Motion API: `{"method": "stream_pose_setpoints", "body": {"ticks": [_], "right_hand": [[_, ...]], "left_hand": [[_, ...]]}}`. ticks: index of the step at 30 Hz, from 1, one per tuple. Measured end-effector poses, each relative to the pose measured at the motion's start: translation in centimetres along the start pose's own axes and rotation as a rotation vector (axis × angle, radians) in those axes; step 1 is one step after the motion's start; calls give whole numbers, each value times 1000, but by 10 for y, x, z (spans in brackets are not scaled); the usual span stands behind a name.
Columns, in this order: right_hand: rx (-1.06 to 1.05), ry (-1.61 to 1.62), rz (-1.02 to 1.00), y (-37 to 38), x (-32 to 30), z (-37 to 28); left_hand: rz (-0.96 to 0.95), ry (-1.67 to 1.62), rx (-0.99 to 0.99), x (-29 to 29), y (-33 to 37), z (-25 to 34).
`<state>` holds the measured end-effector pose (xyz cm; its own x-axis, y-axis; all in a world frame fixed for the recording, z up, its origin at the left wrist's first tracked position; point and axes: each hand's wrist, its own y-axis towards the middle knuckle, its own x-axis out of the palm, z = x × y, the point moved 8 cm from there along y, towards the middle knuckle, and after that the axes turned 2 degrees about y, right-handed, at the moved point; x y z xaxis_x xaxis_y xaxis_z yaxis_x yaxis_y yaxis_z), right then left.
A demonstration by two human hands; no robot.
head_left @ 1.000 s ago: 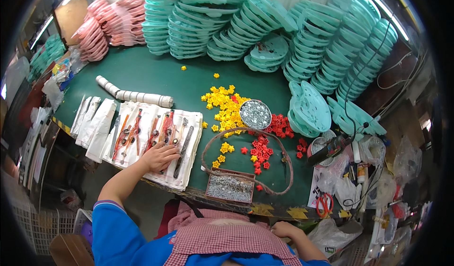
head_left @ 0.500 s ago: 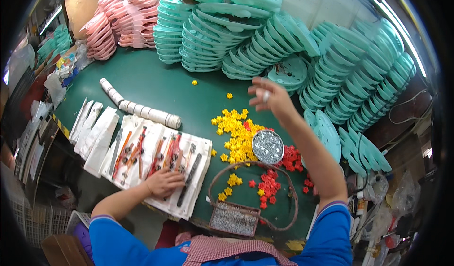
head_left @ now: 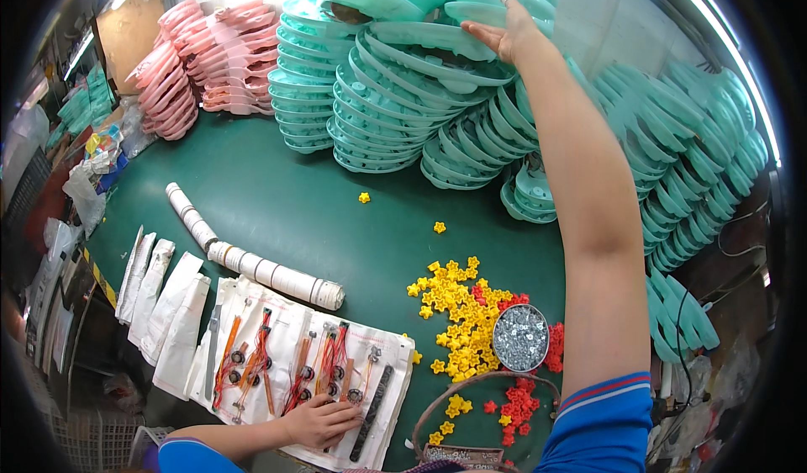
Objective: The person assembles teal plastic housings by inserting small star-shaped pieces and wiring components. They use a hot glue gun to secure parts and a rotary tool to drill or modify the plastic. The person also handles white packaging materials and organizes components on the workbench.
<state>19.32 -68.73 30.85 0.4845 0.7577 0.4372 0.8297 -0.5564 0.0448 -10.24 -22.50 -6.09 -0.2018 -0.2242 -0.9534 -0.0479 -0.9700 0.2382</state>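
1. Right hand [head_left: 508, 36] is way out over the far edge of the table [head_left: 252, 162], thumb and fingers spread apart, pale band on one finger. It's right at the upper teal plastic shells [head_left: 382, 107], but I can't tell if it's actually touching them.
2. Those shells are piled in tall, leaning stacks all along the far edge, with some pink plastic shells [head_left: 239, 52] toward the far left corner.
3. Left hand [head_left: 324, 421] is down by the near edge, palm down on a white paper pad [head_left: 391, 439], fingers slightly bent and close together. Can't tell if it's pinching anything under there.
4. The pad has red-wired parts [head_left: 265, 338] laid out in rows, plus a black strip [head_left: 371, 414] just right of that hand.
5. Behind the pad there's a bent white wrapped roll [head_left: 273, 275], and folded white papers [head_left: 175, 305] sit toward the near left corner.
6. Right of the pad: loose yellow star pieces [head_left: 462, 313], then red star pieces [head_left: 519, 406], with a round tin [head_left: 545, 338] of small metal bits between them.
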Motion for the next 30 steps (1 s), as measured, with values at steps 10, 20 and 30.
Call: {"method": "stream_pose_setpoints", "body": {"ticks": [10, 20, 30], "right_hand": [[-17, 263, 61, -4, -22, 10], [80, 282, 10, -105, -23, -27], [61, 246, -134, -238, -88, -42]], "left_hand": [[11, -8, -18, 0, 1, -1], [86, 12, 3, 0, -3, 0], [455, 18, -246, -58, 8, -31]]}}
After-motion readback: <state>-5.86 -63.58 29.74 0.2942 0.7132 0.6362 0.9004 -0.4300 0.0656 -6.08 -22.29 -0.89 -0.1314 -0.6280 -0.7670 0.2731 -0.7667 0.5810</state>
